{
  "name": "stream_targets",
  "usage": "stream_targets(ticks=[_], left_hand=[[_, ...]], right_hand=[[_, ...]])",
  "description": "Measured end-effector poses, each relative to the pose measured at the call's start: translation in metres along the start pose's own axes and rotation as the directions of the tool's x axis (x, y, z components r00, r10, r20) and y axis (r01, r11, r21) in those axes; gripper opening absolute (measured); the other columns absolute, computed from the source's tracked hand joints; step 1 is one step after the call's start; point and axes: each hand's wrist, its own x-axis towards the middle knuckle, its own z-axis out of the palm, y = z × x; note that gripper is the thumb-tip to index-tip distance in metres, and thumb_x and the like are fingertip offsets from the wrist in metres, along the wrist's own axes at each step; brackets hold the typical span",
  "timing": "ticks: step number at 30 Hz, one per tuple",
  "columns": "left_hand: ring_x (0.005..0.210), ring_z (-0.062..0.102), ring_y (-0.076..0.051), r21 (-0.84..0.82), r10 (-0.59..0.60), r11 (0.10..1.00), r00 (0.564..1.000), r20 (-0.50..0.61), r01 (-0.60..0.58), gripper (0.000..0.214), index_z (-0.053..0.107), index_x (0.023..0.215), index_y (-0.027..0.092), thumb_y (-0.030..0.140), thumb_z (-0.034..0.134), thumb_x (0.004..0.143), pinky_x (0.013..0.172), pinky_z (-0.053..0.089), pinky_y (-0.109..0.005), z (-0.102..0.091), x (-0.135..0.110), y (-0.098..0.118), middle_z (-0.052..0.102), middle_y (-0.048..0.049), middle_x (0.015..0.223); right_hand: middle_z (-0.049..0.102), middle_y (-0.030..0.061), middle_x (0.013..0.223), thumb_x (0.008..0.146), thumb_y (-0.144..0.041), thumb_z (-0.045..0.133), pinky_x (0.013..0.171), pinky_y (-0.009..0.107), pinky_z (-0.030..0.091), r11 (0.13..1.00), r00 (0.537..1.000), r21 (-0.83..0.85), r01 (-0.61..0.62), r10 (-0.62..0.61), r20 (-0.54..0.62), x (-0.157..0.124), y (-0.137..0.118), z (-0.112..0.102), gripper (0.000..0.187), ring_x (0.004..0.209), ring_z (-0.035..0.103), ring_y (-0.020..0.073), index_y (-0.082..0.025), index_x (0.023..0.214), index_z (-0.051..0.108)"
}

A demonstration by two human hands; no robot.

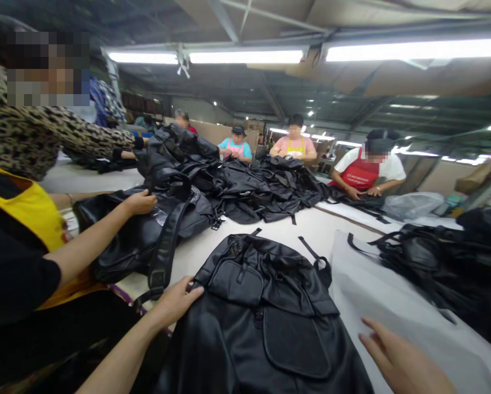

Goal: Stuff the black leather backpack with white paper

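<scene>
Black backpack (pixel 237 328) pinched by left fingers (pixel 194 295), right fingers (pixel 379 331) apart, tabletop (pixel 311 223) behind blocked by big bag pile (pixel 257 189).

Left fingers (pixel 194 295) curled, right fingers (pixel 379 329) seemingly loose

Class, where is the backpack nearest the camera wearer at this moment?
In the head view, the backpack is bottom centre on the pale table, between the left hand on its edge and the right hand.
</scene>
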Motion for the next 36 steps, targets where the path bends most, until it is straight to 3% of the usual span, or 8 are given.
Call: stream_targets(ticks=[5,10,18,25,29,32,34,36], left_hand=[[0.117,0.050,-0.026,0.344,0.166,0.933,0.974,-0.156,-0.104,0.062,0.045,0.127,0.010,0.050,0.048,0.079,0.098,0.035,-0.032,0.011,0.033,0.046,0.052,-0.0163,0.128],[0.112,0.053,-0.029,0.391,0.082,0.920,0.971,-0.224,0.012,0.052,0.053,0.113,0.009,0.050,0.040,0.084,0.091,0.038,-0.034,0.042,0.080,0.076,0.057,-0.0210,0.119],[0.096,0.061,-0.028,0.370,-0.029,0.917,0.951,-0.307,0.147,0.051,0.057,0.096,0.013,0.051,0.025,0.090,0.079,0.041,-0.034,0.071,0.083,0.032,0.065,-0.0201,0.100],[0.077,0.059,-0.019,0.368,0.109,0.930,0.934,-0.340,0.025,0.041,0.054,0.071,0.018,0.048,0.031,0.088,0.067,0.037,-0.026,0.033,0.073,0.055,0.064,-0.0060,0.076],[0.068,0.055,-0.015,0.348,0.130,0.937,0.925,-0.358,0.003,0.041,0.049,0.062,0.019,0.047,0.033,0.087,0.060,0.034,-0.023,0.020,0.068,0.054,0.058,-0.0002,0.065],[0.065,0.054,-0.015,0.327,0.102,0.945,0.926,-0.365,0.025,0.038,0.047,0.059,0.019,0.041,0.034,0.087,0.059,0.034,-0.023,0.029,0.068,0.039,0.056,-0.0005,0.062],[0.066,0.054,-0.016,0.316,0.092,0.948,0.922,-0.376,0.035,0.037,0.047,0.060,0.019,0.039,0.033,0.089,0.060,0.035,-0.024,0.038,0.068,0.028,0.057,-0.0013,0.063],[0.068,0.056,-0.017,0.311,0.091,0.950,0.916,-0.390,0.039,0.037,0.047,0.064,0.020,0.040,0.031,0.090,0.063,0.036,-0.024,0.046,0.069,0.019,0.059,-0.0021,0.067]], right_hand=[[0.051,0.0159,0.125,0.084,-0.031,0.044,0.092,0.039,0.041,0.954,0.935,-0.133,0.267,-0.290,-0.204,0.085,-0.077,0.011,0.048,0.111,0.051,0.0283,-0.011,0.128,0.045],[0.042,0.0127,0.135,0.081,-0.029,0.055,0.092,0.049,0.038,0.930,0.883,-0.119,0.348,-0.368,-0.292,0.139,-0.123,0.052,0.047,0.122,0.038,0.0330,-0.021,0.127,0.047],[0.060,0.0054,0.114,0.084,-0.031,0.052,0.097,0.034,0.035,0.873,0.828,0.067,0.483,-0.431,-0.358,0.159,-0.112,0.073,0.021,0.120,0.041,0.0225,-0.020,0.101,0.060],[0.067,0.0064,0.073,0.089,-0.044,0.027,0.065,0.028,0.042,0.927,0.909,0.296,0.231,-0.097,-0.406,0.187,-0.066,0.002,0.046,0.072,0.061,0.0187,-0.016,0.079,0.062],[0.064,0.0053,0.062,0.082,-0.043,0.040,0.060,0.030,0.037,0.949,0.943,0.287,0.131,-0.030,-0.331,0.175,-0.040,-0.018,0.036,0.065,0.059,0.0206,-0.018,0.063,0.060],[0.064,0.0036,0.073,0.084,-0.053,0.039,0.060,0.030,0.038,0.971,0.977,0.174,0.165,-0.137,-0.166,0.137,-0.063,0.014,0.039,0.068,0.059,0.0206,-0.021,0.085,0.061],[0.063,0.0083,0.090,0.083,-0.058,0.044,0.064,0.031,0.040,0.969,0.950,0.027,0.244,-0.233,-0.208,0.114,-0.090,0.045,0.047,0.081,0.060,0.0230,-0.017,0.105,0.055],[0.059,0.0117,0.091,0.080,-0.057,0.050,0.065,0.033,0.041,0.948,0.910,-0.202,0.245,-0.297,-0.290,0.101,-0.114,0.072,0.048,0.085,0.057,0.0270,-0.014,0.100,0.055]])
